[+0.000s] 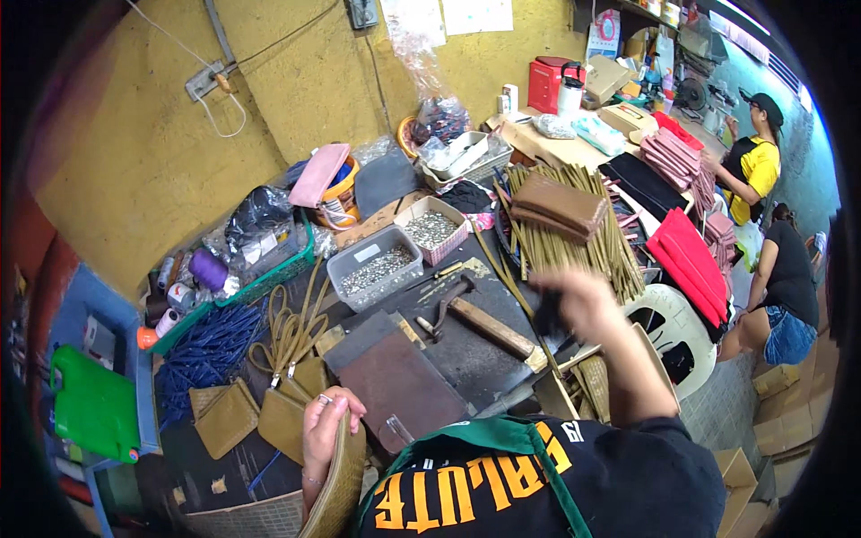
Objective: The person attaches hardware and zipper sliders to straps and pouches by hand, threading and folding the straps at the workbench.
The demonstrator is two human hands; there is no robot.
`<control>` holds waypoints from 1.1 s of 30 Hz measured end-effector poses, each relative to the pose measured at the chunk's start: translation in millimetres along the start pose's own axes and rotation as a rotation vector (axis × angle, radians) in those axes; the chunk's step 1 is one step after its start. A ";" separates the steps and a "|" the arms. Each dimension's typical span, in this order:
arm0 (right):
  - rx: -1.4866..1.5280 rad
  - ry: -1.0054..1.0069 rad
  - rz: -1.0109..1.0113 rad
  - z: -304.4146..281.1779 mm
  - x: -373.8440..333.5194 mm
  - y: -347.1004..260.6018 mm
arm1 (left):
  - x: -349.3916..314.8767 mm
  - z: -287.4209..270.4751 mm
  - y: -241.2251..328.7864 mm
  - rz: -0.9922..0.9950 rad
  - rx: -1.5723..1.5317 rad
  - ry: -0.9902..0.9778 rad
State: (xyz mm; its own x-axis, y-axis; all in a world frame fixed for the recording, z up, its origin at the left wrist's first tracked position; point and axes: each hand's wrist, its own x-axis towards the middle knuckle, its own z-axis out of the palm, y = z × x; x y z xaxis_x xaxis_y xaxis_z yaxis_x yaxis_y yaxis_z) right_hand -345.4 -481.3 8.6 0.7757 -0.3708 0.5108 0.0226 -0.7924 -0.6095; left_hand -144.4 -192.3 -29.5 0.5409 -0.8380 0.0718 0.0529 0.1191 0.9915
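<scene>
Olive woven leather forms the curved panel (352, 462) in the left hand (328, 426), which sits low at the near side of the table, close to the person's body and just left of the brown sheet (395, 372). The left thumb and fingers pinch the panel near its upper end. The right hand (587, 309) hangs over the right part of the table, beside the bundle of olive strips (556, 255); it is blurred, so I cannot tell whether its fingers are spread or pressed together, nor whether the dark patch by them is something held. To manage this well, I would judge, the left pinch should be firm enough to steady the panel yet light enough not to crease the weave, while the right hand passes clear of the hammer (493, 329) and the grey tub (375, 269) of small metal bits. As for direction, the panel stands more or less on edge, its upper end pointing away from the person; its long axis runs from there back toward the body, slanting slightly left and bowing out to the right. Its lower end cannot be made out.
</scene>
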 end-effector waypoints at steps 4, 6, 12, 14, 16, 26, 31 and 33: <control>0.218 -0.686 0.172 50.3 -117.0 4.2 | -4.4 -4.2 -3.1 -0.024 -0.006 0.035; 0.518 -0.483 0.132 80.6 -177.1 26.7 | -3.7 -3.3 -7.1 -0.029 -0.067 0.011; 0.661 -0.335 0.330 89.7 -194.8 28.9 | -7.9 -1.6 -11.8 -0.043 -0.103 0.041; 0.837 -0.507 0.951 84.7 -191.1 36.9 | -8.4 0.7 -14.6 -0.049 -0.083 0.006; 0.871 -0.453 1.124 59.1 -184.6 36.9 | -13.9 0.2 -16.1 -0.062 -0.087 0.007; -0.030 -1.154 0.627 113.9 -180.2 30.9 | -27.2 0.7 -19.7 -0.076 -0.181 -0.047; 0.051 -1.282 0.588 145.0 -181.9 40.7 | -32.2 -6.2 -20.1 -0.120 -0.150 -0.051; 0.116 -1.186 0.645 142.3 -188.6 49.4 | -37.9 -8.2 -21.7 -0.116 -0.159 -0.046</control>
State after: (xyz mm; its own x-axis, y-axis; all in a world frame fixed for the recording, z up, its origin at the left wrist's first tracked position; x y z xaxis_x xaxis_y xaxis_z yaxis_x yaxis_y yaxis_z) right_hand -400.8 -381.6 -204.1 0.7394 0.0261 -0.6727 -0.5416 -0.5705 -0.6174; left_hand -159.2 -158.8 -54.6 0.4848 -0.8740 -0.0333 0.2465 0.1000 0.9640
